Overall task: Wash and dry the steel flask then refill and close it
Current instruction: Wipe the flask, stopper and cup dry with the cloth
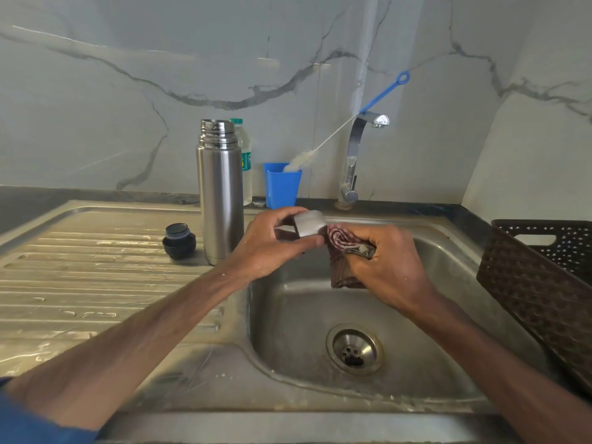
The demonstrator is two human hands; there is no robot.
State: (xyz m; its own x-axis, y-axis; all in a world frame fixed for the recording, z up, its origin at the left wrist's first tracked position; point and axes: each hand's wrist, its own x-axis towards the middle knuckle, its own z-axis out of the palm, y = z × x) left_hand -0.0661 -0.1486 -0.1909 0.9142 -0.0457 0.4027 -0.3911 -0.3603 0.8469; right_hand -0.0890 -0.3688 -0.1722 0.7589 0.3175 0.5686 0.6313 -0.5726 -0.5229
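The steel flask [220,190] stands upright and uncapped on the drainboard, just left of the sink basin. Its black stopper [178,241] lies on the drainboard to the flask's left. Over the basin, my left hand [272,245] grips the flask's steel cup lid [309,223] on its side. My right hand [384,264] holds a dark red checked cloth [342,251], bunched and pressed into the lid's open end. A clear plastic water bottle [245,161] with a green cap stands behind the flask.
The steel sink [448,283] has a drain [354,349] at its bottom and a chrome tap [355,155] behind, not running. A blue cup [282,184] holds a bottle brush [352,123] leaning on the tap. A brown plastic basket [544,283] sits at the right.
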